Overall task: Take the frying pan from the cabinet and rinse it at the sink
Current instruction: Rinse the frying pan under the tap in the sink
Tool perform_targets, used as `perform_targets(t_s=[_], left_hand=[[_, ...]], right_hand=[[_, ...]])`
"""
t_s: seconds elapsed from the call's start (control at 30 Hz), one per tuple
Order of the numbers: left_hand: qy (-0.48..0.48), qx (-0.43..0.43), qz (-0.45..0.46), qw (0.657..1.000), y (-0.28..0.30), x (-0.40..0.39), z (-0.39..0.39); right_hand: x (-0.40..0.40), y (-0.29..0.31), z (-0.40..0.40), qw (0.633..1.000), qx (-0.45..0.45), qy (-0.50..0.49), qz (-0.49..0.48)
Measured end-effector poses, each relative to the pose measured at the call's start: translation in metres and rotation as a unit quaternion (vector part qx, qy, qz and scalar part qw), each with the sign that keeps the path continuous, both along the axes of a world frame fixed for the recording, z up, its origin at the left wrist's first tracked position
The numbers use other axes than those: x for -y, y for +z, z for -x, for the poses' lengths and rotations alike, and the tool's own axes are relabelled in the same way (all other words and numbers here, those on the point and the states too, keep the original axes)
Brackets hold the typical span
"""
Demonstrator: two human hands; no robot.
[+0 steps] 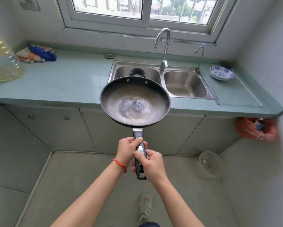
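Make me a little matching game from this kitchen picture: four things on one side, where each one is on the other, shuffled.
Things:
1. frying pan
2. blue-and-white bowl
3. oil bottle
4. red bag

Places:
A. counter, far left
B. hanging under the counter's right end
C. held by both hands, left hand and right hand on the handle
D. counter, right of the sink

Pairs: 1-C, 2-D, 3-A, 4-B

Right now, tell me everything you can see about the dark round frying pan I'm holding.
The dark round frying pan looks like worn non-stick metal, its centre scuffed pale and shiny. Two rivets mark the far rim, where a small black helper handle sticks out. Its long black handle with a silver inlay points back toward the person, gripped by the left hand ahead of the right hand. It is held roughly level in the air, empty, before the steel sink.
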State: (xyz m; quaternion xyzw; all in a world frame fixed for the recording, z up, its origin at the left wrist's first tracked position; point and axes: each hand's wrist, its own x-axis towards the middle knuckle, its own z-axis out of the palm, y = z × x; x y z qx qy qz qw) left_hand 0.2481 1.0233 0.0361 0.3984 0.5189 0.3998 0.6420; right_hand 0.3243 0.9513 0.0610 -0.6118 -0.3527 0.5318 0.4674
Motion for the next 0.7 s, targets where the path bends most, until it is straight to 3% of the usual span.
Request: perform_targets(t_s=[0.3, 0.7], left_hand=[[0.043, 0.012, 0.024, 0.999, 0.006, -0.130, -0.069], [0.026, 0.019, 0.061, 0.998, -0.010, -0.264, -0.088]], right_hand=[[-0.137, 0.007, -0.074, 0.999, 0.020, 0.035, 0.008], [-0.270, -0.004, -0.089, 0.998, 0.002, 0.023, 0.051]])
